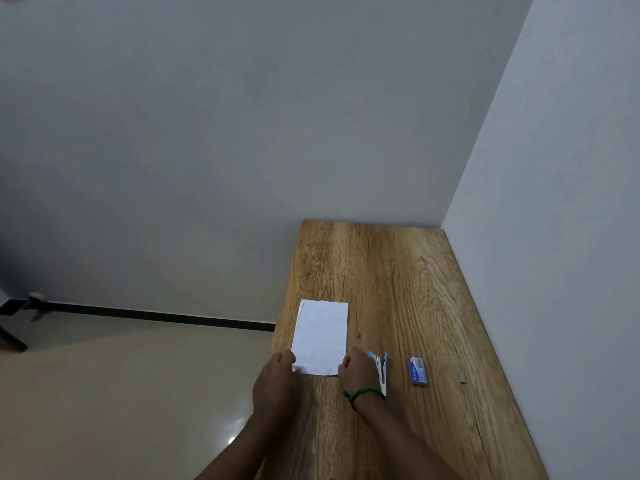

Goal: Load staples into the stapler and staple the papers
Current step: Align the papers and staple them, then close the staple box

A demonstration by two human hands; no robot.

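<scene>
Wooden table (398, 289) in grey-walled corner — 2 hands' curled fingers (285, 358) pinch papers (322, 334).

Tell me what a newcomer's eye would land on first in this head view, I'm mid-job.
First the white papers on the wooden table, with the left hand and right hand at their near corners. Just right of the right hand lies the stapler, partly hidden. Further right sit a small staple box and a tiny strip of staples.
</scene>
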